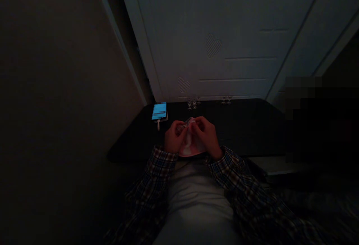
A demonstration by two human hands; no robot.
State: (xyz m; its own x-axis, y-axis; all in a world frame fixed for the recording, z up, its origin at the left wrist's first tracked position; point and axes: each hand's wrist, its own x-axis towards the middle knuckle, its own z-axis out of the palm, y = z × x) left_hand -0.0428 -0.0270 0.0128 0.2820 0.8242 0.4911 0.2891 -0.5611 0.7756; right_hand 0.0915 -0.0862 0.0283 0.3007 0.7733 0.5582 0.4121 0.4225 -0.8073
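Observation:
Close to the table's front edge, my two hands meet around a pink and white cloth (193,148). A small clear thing, seemingly a little glass (185,124), glints at the top of the cloth between my fingertips. My left hand (174,136) is closed on its left side, fingers curled. With thumb and fingers pinched, my right hand (206,135) grips the cloth from the right. The lower part of the clear thing is hidden by cloth and fingers, and the light is dim.
Several small stemmed glasses (192,103) stand at the back of the dark table (246,125), with more glasses (226,100) farther right. A lit phone (159,111) with a white cable (158,125) lies at left. Behind is a white panel with heart patterns (213,46).

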